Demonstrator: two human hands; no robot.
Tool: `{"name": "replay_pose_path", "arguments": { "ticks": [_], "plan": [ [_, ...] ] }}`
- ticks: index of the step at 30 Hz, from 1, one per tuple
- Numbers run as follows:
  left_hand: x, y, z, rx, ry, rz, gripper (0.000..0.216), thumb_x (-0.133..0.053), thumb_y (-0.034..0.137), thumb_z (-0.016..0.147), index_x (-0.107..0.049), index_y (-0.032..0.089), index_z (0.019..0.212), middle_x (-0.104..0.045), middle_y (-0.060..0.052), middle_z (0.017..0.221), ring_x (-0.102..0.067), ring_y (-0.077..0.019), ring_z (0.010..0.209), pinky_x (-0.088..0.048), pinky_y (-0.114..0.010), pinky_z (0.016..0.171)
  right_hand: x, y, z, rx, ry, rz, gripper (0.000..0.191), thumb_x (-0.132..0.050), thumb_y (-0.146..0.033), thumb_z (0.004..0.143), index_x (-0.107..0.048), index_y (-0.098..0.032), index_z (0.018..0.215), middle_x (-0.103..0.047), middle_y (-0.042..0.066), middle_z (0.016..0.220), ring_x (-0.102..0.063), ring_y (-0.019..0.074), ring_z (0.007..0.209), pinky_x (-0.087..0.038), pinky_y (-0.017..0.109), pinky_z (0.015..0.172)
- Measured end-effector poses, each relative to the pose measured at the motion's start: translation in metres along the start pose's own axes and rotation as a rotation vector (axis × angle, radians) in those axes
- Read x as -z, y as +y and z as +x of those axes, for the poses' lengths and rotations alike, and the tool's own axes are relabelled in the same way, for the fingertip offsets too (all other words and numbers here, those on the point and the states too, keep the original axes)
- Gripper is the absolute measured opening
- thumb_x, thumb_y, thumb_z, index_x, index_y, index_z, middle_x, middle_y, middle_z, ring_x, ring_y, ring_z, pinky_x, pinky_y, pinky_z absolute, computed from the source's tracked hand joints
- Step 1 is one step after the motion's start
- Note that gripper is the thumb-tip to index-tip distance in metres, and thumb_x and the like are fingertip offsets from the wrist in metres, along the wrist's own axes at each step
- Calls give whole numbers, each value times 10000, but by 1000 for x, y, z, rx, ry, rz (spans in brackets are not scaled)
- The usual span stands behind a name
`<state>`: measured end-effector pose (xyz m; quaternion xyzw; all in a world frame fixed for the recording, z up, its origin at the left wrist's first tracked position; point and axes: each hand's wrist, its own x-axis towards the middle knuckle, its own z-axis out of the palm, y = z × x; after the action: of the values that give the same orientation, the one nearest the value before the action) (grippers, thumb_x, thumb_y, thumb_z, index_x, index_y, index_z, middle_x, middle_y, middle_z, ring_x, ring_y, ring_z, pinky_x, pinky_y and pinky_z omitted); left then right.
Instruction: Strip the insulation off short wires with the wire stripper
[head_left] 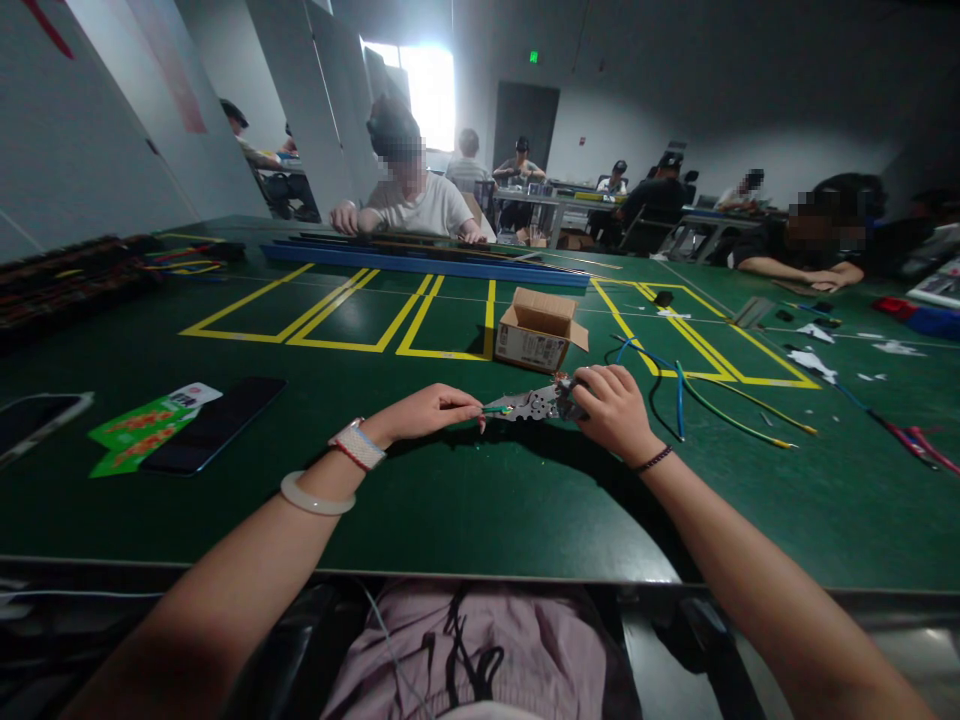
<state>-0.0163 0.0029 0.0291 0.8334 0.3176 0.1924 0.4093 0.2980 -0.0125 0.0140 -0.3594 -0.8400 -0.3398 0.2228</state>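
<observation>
My right hand [616, 410] is wrapped round the handle end of a pair of metal wire strippers [534, 404], whose flat, notched jaws point left. A short green wire [495, 409] lies at the jaw tip. Its other end is pinched between the thumb and fingers of my left hand [429, 411]. Both hands are just above the green tabletop [450, 510], in front of an open cardboard box [532, 348]. Small green scraps lie on the table below the tool. The handles are mostly hidden by my right fingers.
Blue and green-yellow cables [739, 425] lie at right, near white paper scraps [814, 364]. A dark phone [217, 425] and green packet [142, 435] lie at left. Beyond the yellow tape outlines stands a long blue tray [420, 266]; a person [424, 200] sits behind it.
</observation>
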Motion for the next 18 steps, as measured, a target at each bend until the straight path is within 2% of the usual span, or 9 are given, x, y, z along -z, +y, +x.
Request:
{"name": "replay_pose_path", "arguments": {
  "ticks": [3, 10, 18],
  "plan": [
    [0, 2, 0, 7, -1, -8, 309, -520, 394, 927, -730, 169, 945, -721, -50, 970, -633, -181, 889, -436, -275, 811, 1, 0, 0, 14, 16, -36, 125, -535, -141, 801, -616, -197, 878, -640, 94, 1065, -501, 222, 984, -324, 364, 902],
    [-1, 2, 0, -5, 16, 36, 299, -527, 380, 915, -730, 167, 973, -720, -62, 1000, -629, -189, 890, -446, -277, 806, 4, -1, 2, 6, -94, 22, 142, -537, -130, 794, -617, -191, 895, -630, 88, 1016, -495, 218, 927, -324, 354, 840],
    [1, 3, -1, -26, 44, 87, 313, -514, 397, 921, -732, 179, 975, -709, -59, 1031, -620, -190, 917, -433, -279, 829, 0, -2, 0, 21, -115, 55, 113, -525, -87, 761, -584, -182, 778, -636, 65, 867, -481, 176, 748, -316, 315, 718]
  ]
}}
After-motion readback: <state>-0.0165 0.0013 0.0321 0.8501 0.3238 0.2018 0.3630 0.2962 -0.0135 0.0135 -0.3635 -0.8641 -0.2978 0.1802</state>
